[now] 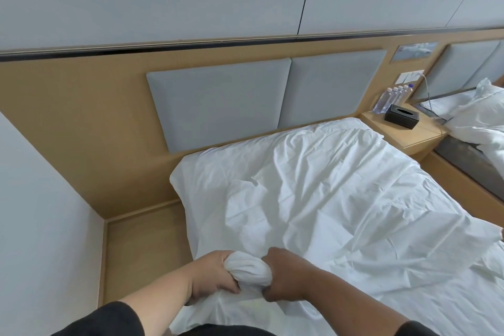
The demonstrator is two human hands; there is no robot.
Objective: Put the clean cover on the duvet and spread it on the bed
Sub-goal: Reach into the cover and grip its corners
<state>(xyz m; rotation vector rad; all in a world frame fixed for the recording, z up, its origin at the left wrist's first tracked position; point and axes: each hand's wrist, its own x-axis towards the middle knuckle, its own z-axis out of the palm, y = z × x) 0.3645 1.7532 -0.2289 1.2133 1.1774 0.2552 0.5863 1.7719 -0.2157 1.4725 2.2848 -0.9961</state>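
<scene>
1. Both hands at near edge of bed [188, 172]: left hand [215, 275] and right hand [283, 278] each curl tight around one bunched wad of white duvet cover [249, 271], fists side by side, wad between them.
2. Rest of duvet cover spreads away from the hands, wrinkled, toward grey headboard pads [261, 101]; long axis runs from hands to headboard.
3. Neither hand is nearer; both sit at the same corner bunch, left side of bed.
4. Nightstand [409, 133] far right holds black tissue box [401, 116] and water bottles [390, 99].
5. Judgement: corner being gathered or fitted; spreading not yet done.
</scene>
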